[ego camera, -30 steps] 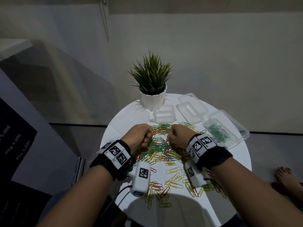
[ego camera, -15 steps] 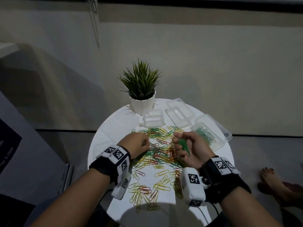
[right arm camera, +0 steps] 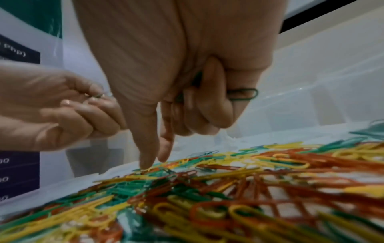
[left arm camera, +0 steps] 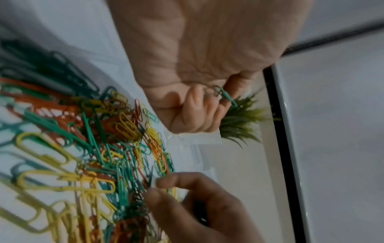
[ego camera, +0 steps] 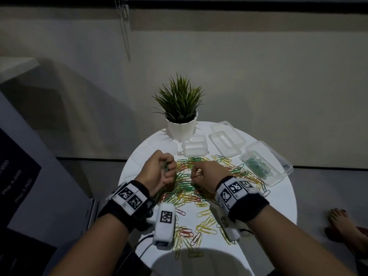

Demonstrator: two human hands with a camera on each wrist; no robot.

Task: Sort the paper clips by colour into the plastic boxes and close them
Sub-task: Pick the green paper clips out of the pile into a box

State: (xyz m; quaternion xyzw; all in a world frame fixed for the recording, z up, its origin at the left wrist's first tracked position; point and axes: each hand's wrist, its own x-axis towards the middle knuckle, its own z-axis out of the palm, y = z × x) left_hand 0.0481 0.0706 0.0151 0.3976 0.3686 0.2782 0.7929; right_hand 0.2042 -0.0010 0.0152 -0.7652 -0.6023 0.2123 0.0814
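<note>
Mostly the paper clips (ego camera: pixel 201 188) lie in one mixed heap of green, yellow and red at the middle of the round table (ego camera: pixel 278 200); taking that heap as the landmark, the box with green clips (ego camera: pixel 264 166) sits open to its far right, likely kept there within the right hand's reach; two more clear boxes (ego camera: pixel 225 140) stand just beyond the heap, seemingly empty and waiting for the other colours; a potted plant (ego camera: pixel 180 110) stands behind them.

The left hand (ego camera: pixel 159 172) hovers over the heap's left edge, fingers curled into a loose fist round a few green clips (left arm camera: pixel 225 96), one of which pokes out between the fingertips; that looks like a way of hoarding one colour before a trip to the box. The right hand (ego camera: pixel 207 174) hangs over the heap's middle; its outer fingers are folded on green clips (right arm camera: pixel 243 94) tucked against the palm, while thumb and forefinger (right arm camera: pixel 145 148) point straight down, tips touching the top of the heap, seemingly about to nip another green one there; whether a clip is already caught between them is unclear.
</note>
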